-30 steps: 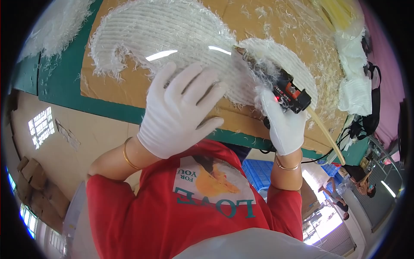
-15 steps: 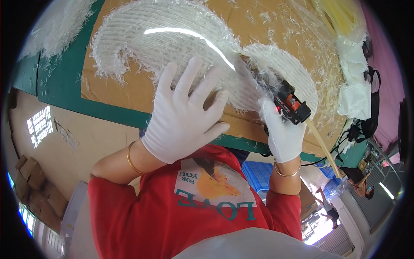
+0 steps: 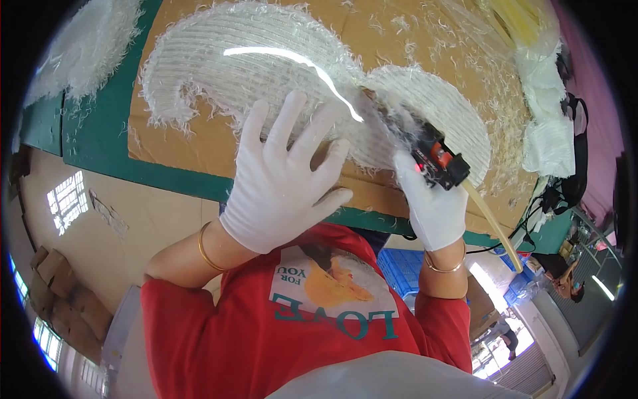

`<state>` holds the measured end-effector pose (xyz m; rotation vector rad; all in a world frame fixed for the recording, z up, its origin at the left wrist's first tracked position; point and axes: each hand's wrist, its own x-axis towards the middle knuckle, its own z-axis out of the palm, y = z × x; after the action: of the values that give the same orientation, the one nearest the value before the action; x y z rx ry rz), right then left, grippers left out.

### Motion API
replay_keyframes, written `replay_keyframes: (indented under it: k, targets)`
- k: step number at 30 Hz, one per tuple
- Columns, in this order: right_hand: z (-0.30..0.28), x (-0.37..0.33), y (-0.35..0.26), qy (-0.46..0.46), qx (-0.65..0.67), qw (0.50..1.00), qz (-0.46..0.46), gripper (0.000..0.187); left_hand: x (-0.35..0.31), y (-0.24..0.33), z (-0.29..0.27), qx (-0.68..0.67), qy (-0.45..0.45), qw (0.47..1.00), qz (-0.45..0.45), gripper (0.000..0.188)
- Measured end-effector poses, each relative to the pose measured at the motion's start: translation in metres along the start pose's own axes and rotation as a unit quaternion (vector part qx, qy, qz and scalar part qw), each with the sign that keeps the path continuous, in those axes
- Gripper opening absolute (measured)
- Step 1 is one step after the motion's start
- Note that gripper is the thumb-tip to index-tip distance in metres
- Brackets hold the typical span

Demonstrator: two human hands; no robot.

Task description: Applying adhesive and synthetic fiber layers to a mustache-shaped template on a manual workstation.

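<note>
The pale, ribbed fabric (image 3: 246, 76) has a broad curved lobe on the left, with a notch in its lower edge, and a smaller rounded lobe on the right; it looks semi-sheer, frayed into white threads all round, and a bright white line of light arcs over its middle. It lies flat on a sheet of brown cardboard (image 3: 163, 143), ahead of the person. The left hand (image 3: 282, 176), in a white glove, has its fingers spread well apart, their tips over the fabric's lower edge; how firmly they press, I cannot tell. The right hand (image 3: 432, 209), gloved too, is closed round a black and orange tool (image 3: 440, 159), its other fingers mostly hidden beneath; the tool's fuzz-covered front reaches over the narrow part between the lobes, and a yellowish hose (image 3: 492, 223) trails from its back. Loose threads litter the cardboard, which sits on a green table (image 3: 100, 143). Another fluffy white piece (image 3: 86, 46) lies at the far left, white material (image 3: 548, 146) at the right, near pink cloth (image 3: 598, 100). Beyond are a blue crate (image 3: 401, 266), brown boxes (image 3: 73, 292) and a distant person (image 3: 565, 287)
</note>
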<state>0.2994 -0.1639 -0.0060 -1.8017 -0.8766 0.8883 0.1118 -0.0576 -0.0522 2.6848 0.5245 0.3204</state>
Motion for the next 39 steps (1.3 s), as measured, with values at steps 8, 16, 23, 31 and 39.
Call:
replay_keyframes:
  k: [8,16,23,31,39]
  targets:
    - [0.007,-0.003,-0.003,0.036,0.134,0.989,0.048,0.034,0.002,0.0,-0.002,-0.006,-0.004,1.0,-0.004,0.051]
    - [0.003,0.003,0.003,0.08,0.146,0.985,0.044,0.035,0.002,0.002,-0.002,0.0,-0.004,1.0,-0.006,0.05]
    - [0.001,0.002,0.006,0.097,0.124,0.986,0.049,0.035,0.005,0.002,-0.004,0.007,-0.003,1.0,-0.002,0.051]
    - [-0.001,0.003,0.009,0.101,0.105,0.989,0.036,0.035,0.006,0.002,-0.002,0.007,0.0,1.0,-0.003,0.05]
    - [0.002,0.002,0.002,0.057,0.086,0.994,0.019,0.033,0.006,0.003,-0.003,0.006,-0.003,1.0,-0.003,0.051]
